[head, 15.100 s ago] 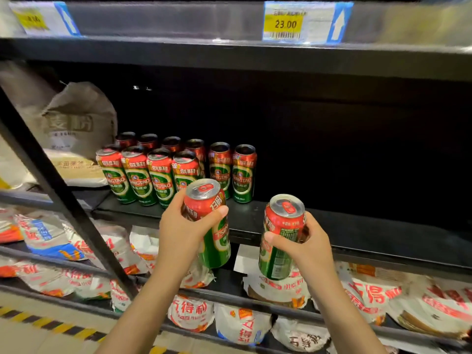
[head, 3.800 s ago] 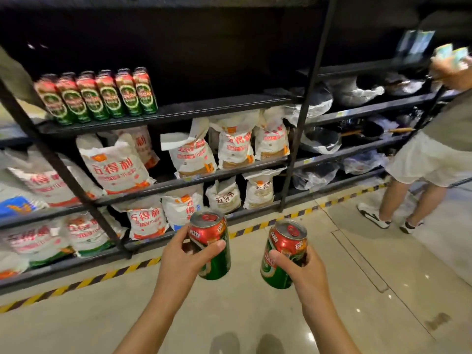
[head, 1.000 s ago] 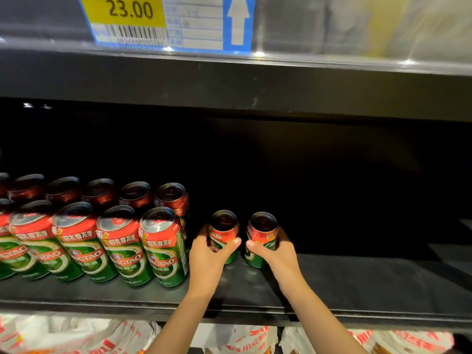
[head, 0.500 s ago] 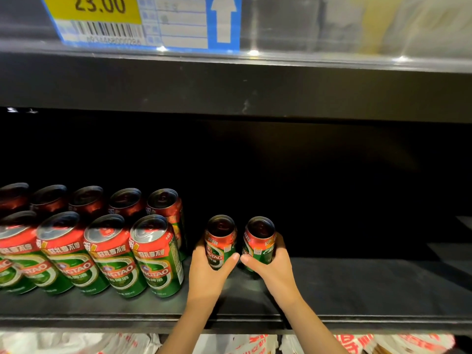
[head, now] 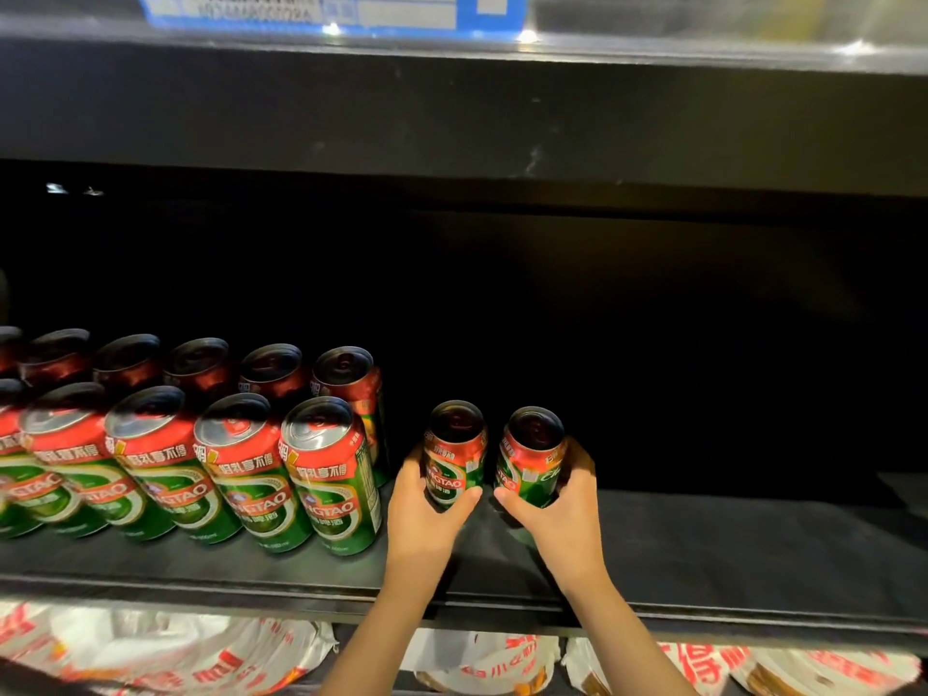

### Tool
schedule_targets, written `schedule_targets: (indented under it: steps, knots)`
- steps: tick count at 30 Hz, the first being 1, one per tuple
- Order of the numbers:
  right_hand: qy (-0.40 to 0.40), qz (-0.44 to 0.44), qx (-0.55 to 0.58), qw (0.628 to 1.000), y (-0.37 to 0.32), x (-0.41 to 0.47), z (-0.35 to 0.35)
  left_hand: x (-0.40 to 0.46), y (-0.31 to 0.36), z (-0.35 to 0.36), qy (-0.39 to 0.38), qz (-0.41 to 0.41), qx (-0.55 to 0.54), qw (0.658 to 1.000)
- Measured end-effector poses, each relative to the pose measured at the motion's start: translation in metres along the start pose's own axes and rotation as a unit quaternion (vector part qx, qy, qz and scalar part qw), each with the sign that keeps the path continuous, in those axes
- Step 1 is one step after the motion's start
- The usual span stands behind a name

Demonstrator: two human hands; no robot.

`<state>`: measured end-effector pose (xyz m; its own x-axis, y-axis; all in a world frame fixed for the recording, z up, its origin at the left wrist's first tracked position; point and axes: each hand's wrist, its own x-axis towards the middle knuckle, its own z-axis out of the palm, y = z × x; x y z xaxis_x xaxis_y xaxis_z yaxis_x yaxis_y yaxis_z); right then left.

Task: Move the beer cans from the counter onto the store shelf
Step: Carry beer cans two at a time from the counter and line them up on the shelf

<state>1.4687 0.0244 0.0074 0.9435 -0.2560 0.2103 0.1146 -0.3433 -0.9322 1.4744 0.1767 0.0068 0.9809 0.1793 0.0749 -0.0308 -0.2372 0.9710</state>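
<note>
Two red-and-green beer cans stand upright side by side, deep on the black shelf. My left hand grips the left can and my right hand grips the right can. Both cans sit just right of the back row. To the left, two rows with several matching cans fill the shelf; the nearest front can is close to my left hand.
The shelf board above hangs low, with a price label strip on its edge. The shelf's right half is bare black surface. White printed bags lie on the shelf below.
Over the last second both hands stayed round the two cans at the back of the shelf. The view moved slightly closer and down; the cans barely shifted.
</note>
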Motion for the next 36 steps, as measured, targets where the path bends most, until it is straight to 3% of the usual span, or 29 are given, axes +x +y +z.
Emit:
schedule_targets:
  steps: [15,23,36]
  knots:
    - [-0.044,0.033,0.008,0.998,-0.002,-0.001,0.003,-0.002,0.005,0.003,0.037,0.009,0.046,0.998]
    - [0.004,0.038,-0.035,0.999,-0.005,-0.004,0.002,0.002,-0.003,0.004,0.025,0.014,0.068,0.997]
    - [-0.076,0.054,-0.046,0.995,-0.008,-0.004,0.002,0.004,-0.01,0.007,0.061,-0.001,0.088,0.994]
